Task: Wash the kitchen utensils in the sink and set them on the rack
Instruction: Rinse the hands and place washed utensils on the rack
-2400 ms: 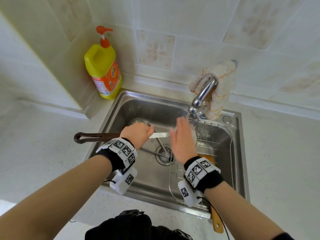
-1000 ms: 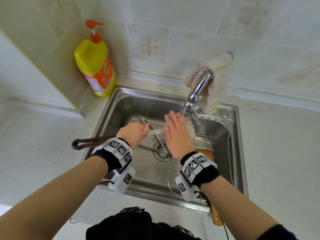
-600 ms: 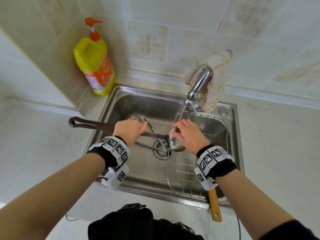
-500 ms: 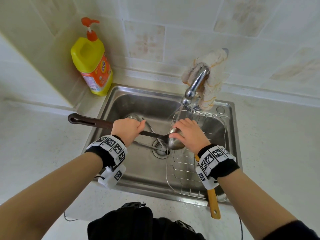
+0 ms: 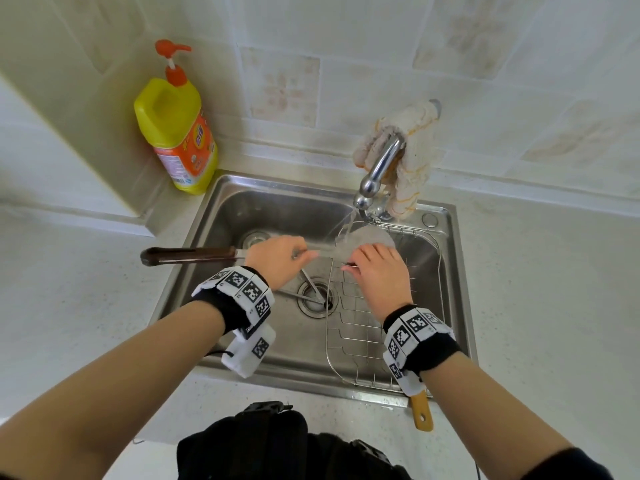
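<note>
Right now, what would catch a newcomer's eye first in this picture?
Two hands wash a ladle under the running tap over the sink: the left hand grips its handle, the right hand touches its bowl. A yellow soap bottle stands at the sink's back left corner.

Behind the left hand (image 5: pixel 277 258) and right hand (image 5: pixel 379 278) sit black elastic wristbands (image 5: pixel 439 352) bearing white blocks (image 5: pixel 242 286) printed with black square codes; forearms bare.

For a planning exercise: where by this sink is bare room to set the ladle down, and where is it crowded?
Free: the rack wires between the drain and the right hand wrist; the counter right of the sink. Crowded: under the tap, where the left hand holds the ladle; utensils cross the drain.
</note>
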